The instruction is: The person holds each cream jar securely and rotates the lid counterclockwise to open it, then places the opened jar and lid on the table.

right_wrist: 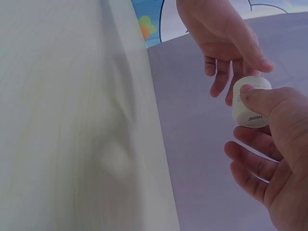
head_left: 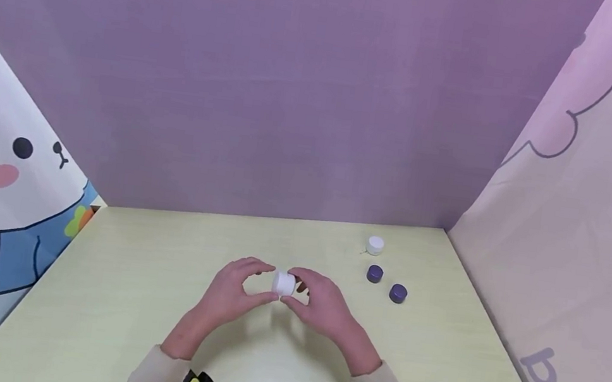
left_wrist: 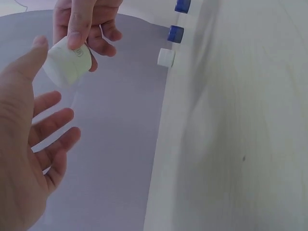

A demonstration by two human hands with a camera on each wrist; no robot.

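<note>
The held white container (head_left: 284,284) looks smooth plastic, the tabletop (head_left: 159,262) wood-grained, the purple backdrop (head_left: 317,97) matt cloth.

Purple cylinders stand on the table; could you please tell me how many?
2: one purple cylinder is on the table between the unheld white cylinder and the second purple cylinder, which sits further right and lower in the head view.

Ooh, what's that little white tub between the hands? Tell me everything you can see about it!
The white tub is short and round, and looks like smooth plastic. There's a faint mark on its side and dark print on one end, too small to read. It's held sideways above the table. The right hand pinches it; the left hand is close by the other end, maybe touching.
</note>
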